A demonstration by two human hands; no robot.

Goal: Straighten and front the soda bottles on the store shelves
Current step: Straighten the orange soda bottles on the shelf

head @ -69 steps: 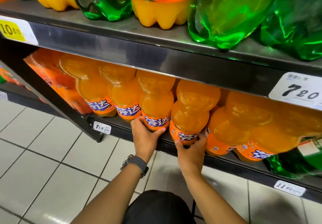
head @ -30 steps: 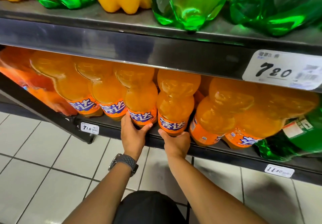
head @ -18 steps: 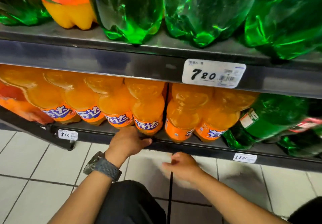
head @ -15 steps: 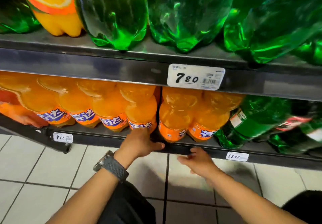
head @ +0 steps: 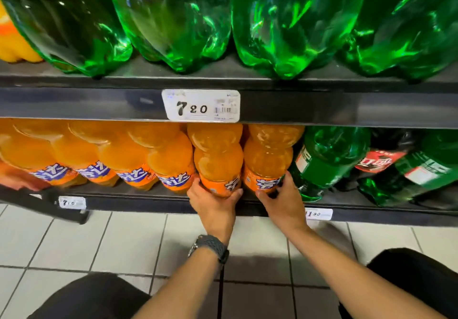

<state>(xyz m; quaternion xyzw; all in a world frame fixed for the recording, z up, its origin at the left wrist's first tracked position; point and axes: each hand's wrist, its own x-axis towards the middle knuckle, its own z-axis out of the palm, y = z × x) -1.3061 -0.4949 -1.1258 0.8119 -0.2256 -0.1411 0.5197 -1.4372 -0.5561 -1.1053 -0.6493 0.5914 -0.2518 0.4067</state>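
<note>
lower shelf (head: 138, 202), front row. the left orange bottle (head: 218, 156) is gripped at its base by the left hand (head: 213, 205), thumb and fingers curled round it; the right orange bottle (head: 269, 157), just beside it, is gripped likewise by the right hand (head: 282, 201). both are held low, probably so labels can be twisted forward and bases drawn to the edge. a leaning green bottle (head: 329, 160) is noted just beyond the right fingertips.

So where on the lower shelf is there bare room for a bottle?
Only a narrow strip of lower shelf lies bare, before the left orange bottles. Further right is crowded: left hand and right hand grip the end orange bottles, green bottle alongside.
</note>
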